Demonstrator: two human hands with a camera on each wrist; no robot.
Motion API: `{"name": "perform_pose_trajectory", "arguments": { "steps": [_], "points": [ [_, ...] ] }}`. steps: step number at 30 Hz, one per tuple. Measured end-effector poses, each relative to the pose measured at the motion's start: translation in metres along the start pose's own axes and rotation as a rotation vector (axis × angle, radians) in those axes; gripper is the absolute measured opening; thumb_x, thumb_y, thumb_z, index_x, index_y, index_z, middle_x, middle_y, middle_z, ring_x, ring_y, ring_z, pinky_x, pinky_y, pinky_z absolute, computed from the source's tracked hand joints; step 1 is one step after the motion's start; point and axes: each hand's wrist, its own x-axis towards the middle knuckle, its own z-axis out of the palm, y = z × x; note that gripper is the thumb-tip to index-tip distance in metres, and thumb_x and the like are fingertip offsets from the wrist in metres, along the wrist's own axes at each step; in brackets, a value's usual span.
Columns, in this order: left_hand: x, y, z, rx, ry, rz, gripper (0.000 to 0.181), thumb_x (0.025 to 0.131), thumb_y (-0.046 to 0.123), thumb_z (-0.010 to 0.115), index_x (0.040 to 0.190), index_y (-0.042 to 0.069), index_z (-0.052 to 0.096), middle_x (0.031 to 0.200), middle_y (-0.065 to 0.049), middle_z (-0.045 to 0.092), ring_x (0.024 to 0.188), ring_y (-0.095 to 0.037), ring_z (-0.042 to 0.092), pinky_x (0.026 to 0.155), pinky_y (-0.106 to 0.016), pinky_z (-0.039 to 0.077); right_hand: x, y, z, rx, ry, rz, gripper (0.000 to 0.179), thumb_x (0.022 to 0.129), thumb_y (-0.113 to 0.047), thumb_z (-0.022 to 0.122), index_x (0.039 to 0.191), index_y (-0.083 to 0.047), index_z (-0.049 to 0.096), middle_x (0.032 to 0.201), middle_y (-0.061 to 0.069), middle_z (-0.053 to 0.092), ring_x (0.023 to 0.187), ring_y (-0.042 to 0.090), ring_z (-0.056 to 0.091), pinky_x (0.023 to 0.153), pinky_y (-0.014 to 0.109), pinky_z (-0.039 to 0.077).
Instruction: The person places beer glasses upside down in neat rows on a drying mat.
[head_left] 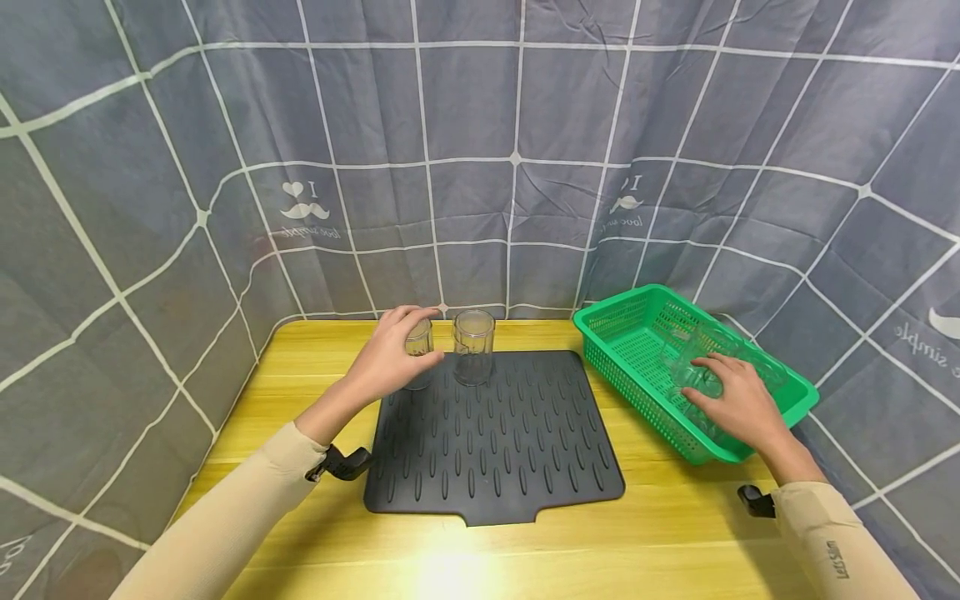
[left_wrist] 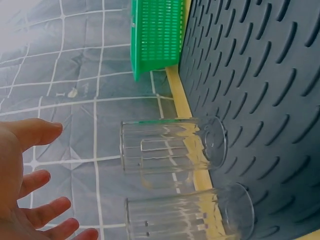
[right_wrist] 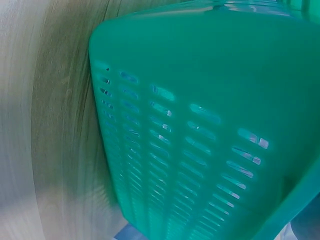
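Note:
Two clear drinking glasses stand upright at the far left of a black ridged mat: the right one (head_left: 473, 348) and the left one (head_left: 418, 354), partly behind my left hand (head_left: 392, 354). In the left wrist view, that hand's fingers are spread, with a gap between them and the glasses. My right hand (head_left: 731, 400) is over the green basket (head_left: 618, 367), its thumb and fingers apart beside clear glassware (head_left: 693, 346) inside. Whether it touches a glass is hard to make out. The right wrist view shows mainly the basket's slotted side (right_wrist: 200, 75), not the fingers.
The black mat (head_left: 495, 450) lies on a yellow wood-grain table (head_left: 315, 350), its tab toward me. The basket stands to the mat's right, angled. A grey curtain with white grid lines (head_left: 480, 208) hangs behind the table and along both sides.

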Motion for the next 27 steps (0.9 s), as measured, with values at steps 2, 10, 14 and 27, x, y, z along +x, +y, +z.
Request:
{"name": "perform_pose_trajectory", "arguments": {
  "steps": [2,10,14,27],
  "points": [
    [-0.006,-0.003,-0.002,-0.008,0.003,-0.002,0.066,0.09,0.039,0.074,0.149,0.02,0.049,0.151,-0.008,0.044,0.141,-0.034,0.038,0.107,-0.061,0.039,0.001,0.0,0.0,0.003,0.005,-0.004,0.055,0.092,-0.035,0.071,0.134,-0.001,0.058,0.143,0.036,0.045,0.129,0.058,0.036,0.099,0.075,0.03],
    [-0.03,-0.017,-0.005,-0.018,0.02,-0.02,0.067,0.088,0.035,0.076,0.147,0.015,0.052,0.148,-0.01,0.047,0.141,-0.036,0.038,0.109,-0.062,0.037,0.001,-0.001,-0.002,0.021,-0.007,0.014,0.056,0.093,-0.034,0.071,0.136,-0.003,0.057,0.145,0.034,0.044,0.131,0.058,0.034,0.099,0.075,0.03],
    [-0.041,-0.025,-0.006,-0.022,0.021,-0.05,0.066,0.089,0.036,0.075,0.147,0.015,0.052,0.149,-0.012,0.046,0.142,-0.037,0.037,0.108,-0.064,0.036,0.0,-0.001,-0.002,0.033,-0.009,0.019,0.056,0.093,-0.034,0.071,0.137,-0.003,0.056,0.145,0.035,0.044,0.132,0.058,0.034,0.099,0.075,0.03],
    [-0.064,-0.055,0.006,-0.072,0.027,-0.082,0.065,0.087,0.029,0.077,0.144,0.009,0.054,0.146,-0.019,0.051,0.134,-0.039,0.048,0.099,-0.056,0.049,0.002,-0.001,-0.003,0.085,0.016,-0.025,0.053,0.091,-0.027,0.073,0.134,0.0,0.057,0.141,0.035,0.048,0.128,0.059,0.038,0.099,0.074,0.03]
  ]
}}
